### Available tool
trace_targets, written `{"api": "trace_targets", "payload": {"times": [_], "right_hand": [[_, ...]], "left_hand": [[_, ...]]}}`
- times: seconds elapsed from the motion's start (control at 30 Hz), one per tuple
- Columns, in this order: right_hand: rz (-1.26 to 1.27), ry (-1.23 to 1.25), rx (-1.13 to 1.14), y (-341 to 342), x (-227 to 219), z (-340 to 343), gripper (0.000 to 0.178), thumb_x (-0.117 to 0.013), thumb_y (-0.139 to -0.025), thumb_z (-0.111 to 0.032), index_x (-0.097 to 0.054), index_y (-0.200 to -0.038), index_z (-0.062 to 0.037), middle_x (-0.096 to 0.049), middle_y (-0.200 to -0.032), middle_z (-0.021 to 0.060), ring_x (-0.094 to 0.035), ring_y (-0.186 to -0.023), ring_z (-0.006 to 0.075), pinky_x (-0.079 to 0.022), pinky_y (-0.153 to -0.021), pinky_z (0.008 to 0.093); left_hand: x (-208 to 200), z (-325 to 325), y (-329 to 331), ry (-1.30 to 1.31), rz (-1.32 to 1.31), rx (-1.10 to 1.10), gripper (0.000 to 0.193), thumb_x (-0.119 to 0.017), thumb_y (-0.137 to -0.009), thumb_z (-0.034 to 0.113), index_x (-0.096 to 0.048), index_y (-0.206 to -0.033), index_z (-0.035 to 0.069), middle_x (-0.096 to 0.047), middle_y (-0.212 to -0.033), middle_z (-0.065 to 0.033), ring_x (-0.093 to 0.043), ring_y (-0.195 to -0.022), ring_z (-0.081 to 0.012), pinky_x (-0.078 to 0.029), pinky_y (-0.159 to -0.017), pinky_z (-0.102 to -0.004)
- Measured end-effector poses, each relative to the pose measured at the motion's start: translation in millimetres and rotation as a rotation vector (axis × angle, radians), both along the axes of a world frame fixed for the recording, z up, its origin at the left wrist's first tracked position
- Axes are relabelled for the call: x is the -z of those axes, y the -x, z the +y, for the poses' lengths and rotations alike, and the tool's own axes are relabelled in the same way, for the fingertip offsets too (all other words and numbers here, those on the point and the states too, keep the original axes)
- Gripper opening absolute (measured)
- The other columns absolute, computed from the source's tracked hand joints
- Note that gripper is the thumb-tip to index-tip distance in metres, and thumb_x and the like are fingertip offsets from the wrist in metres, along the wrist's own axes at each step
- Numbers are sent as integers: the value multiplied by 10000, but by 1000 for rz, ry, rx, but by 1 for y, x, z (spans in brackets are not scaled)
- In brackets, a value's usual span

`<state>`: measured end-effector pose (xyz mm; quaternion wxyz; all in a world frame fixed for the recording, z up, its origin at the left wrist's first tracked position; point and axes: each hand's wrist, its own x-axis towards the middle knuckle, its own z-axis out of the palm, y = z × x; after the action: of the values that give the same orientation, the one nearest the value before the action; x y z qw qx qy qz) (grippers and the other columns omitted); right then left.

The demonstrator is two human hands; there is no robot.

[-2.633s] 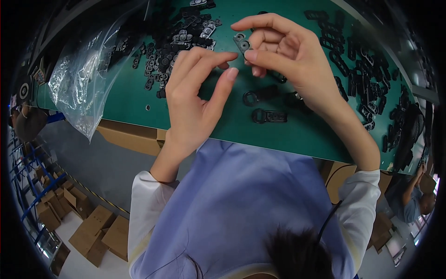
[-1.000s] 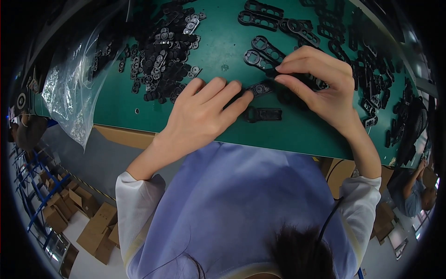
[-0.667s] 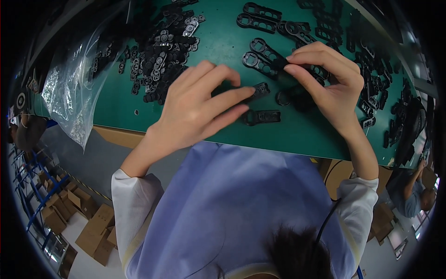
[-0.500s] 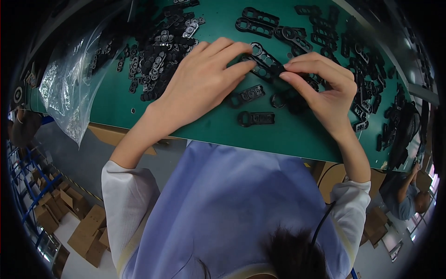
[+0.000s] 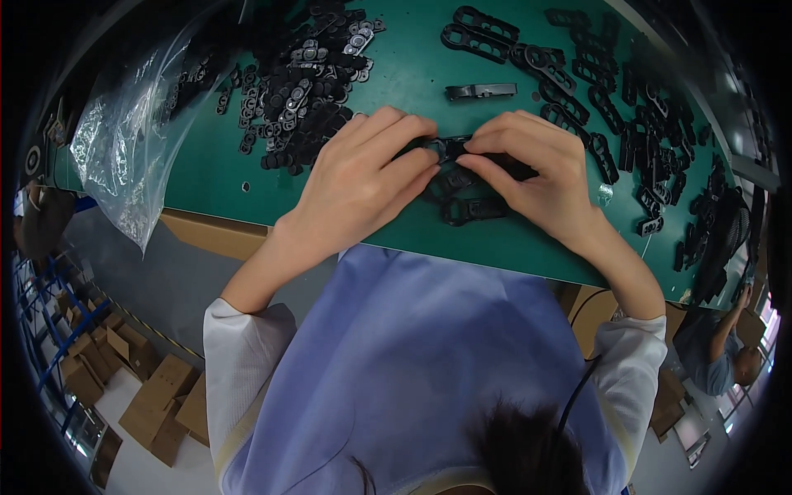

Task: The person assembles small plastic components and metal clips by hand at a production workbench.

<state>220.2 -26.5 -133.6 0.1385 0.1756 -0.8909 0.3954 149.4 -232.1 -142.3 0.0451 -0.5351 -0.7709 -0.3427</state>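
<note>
My left hand (image 5: 367, 169) and my right hand (image 5: 536, 169) are close together over the near middle of the table. Both pinch a small black plastic part (image 5: 450, 148) between thumbs and fingers, which cover much of it. Just under the hands lies another black plastic part with a ring at one end (image 5: 474, 210), partly hidden. Beyond the fingertips a long black piece (image 5: 481, 91) rests by itself, seemingly on its edge.
A pile of small black parts (image 5: 289, 99) spreads at the left beside a clear plastic bag (image 5: 124, 148) hanging over the edge. Longer black frames (image 5: 594, 62) are scattered at the right on the green table (image 5: 404, 74). Cardboard boxes (image 5: 161, 408) stand on the floor; another person (image 5: 714, 355) is far right.
My hands have drawn together and nearer to me, now around one small part. The longer black frame that was between them is out of my fingers; a long piece now lies beyond them.
</note>
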Motion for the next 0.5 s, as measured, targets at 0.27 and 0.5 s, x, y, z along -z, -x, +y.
{"api": "trace_targets", "payload": {"times": [0.27, 0.5], "right_hand": [[12, 21, -20, 2, 2, -3, 159, -755, -682, 39, -646, -797, 23, -653, -772, 100, -635, -676, 215, -511, -588, 277], [-44, 37, -7, 3, -1, -4, 150, -744, -685, 56, -650, -799, 29, -645, -767, 110, -641, -686, 204, -521, -591, 276]], "left_hand": [[4, -2, 1, -23, 48, -21, 278, -755, -655, 61, -677, -921, 40, -635, -956, -70, -585, -807, -230, -433, -640, -314], [5, -3, 3, -42, 55, -11, 311, -744, -657, 65, -692, -963, 51, -642, -951, -54, -586, -800, -217, -422, -630, -303]]}}
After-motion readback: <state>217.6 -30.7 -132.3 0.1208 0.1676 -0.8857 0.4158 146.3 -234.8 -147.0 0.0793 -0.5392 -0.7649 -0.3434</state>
